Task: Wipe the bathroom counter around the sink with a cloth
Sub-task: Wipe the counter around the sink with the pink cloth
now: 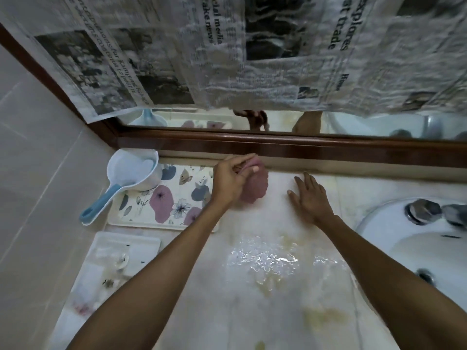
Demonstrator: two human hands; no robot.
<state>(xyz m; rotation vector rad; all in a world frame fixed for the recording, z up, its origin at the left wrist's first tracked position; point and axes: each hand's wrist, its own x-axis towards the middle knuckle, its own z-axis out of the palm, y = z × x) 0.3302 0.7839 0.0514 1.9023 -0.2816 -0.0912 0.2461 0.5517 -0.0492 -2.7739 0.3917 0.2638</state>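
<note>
Left hand (228,183) pinches the cloth (254,189), right hand (309,195) lies flat-fingered; a sweep toward nine o'clock could shove the tray (151,225).

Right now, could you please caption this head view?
Left hand grips mauve cloth beside floral tray; right hand flat on counter.

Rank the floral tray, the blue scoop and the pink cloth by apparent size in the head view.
1. floral tray
2. blue scoop, handle included
3. pink cloth, bunched and partly hidden by the left hand, so its full size is unsure
</note>
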